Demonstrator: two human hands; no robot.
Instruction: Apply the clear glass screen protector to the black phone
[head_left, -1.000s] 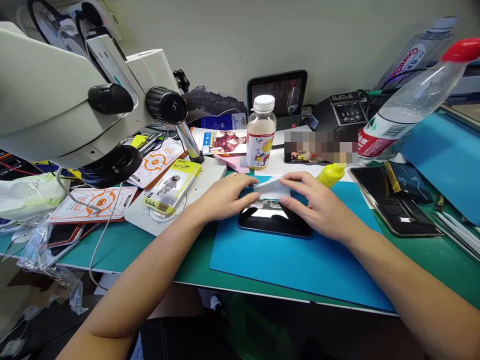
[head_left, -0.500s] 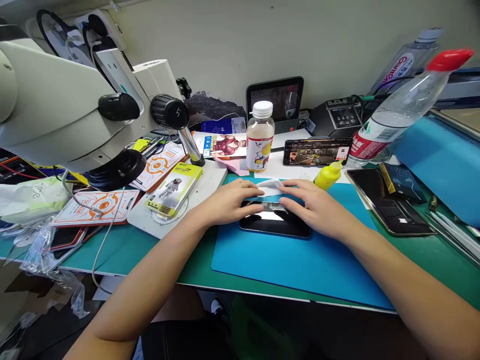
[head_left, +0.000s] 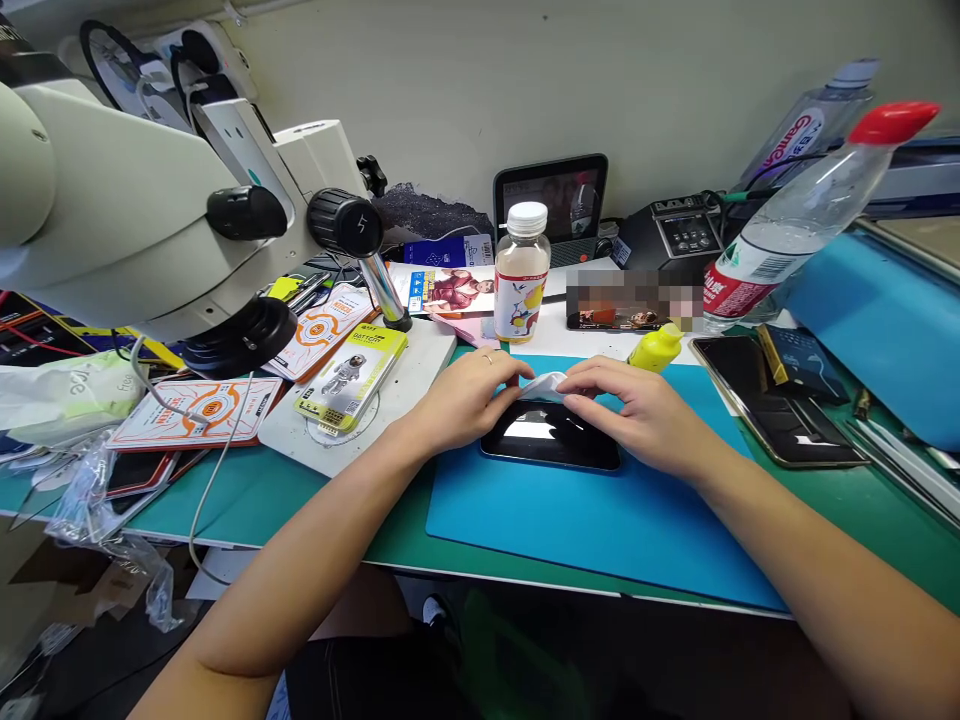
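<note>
A phone point(head_left: 551, 437) with a glossy black screen lies flat on the blue mat point(head_left: 592, 530). Along its far edge is a thin white wipe point(head_left: 543, 386), crumpled and slightly raised, which could be tissue or cloth. My left hand point(head_left: 480, 395) pinches the wipe's left end between thumb and fingers. On the other side, my right hand point(head_left: 626, 405) grips its right end with thumb and forefinger. Both hands rest close over the phone's far corners. The screen mirrors bright light.
A microscope point(head_left: 150, 200) looms at left above boxed parts and a yellow battery pack point(head_left: 351, 375). Behind the mat stand a juice bottle point(head_left: 522, 285), a propped phone point(head_left: 600, 315) and a small yellow bottle point(head_left: 655, 349). At right are a red-capped bottle point(head_left: 787, 240) and a larger phone point(head_left: 780, 410).
The white wipe was more upright, then flattened; now it is bunched between my hands at the phone's far edge. My left fingers have closed into a pinch. The view has shifted slightly.
</note>
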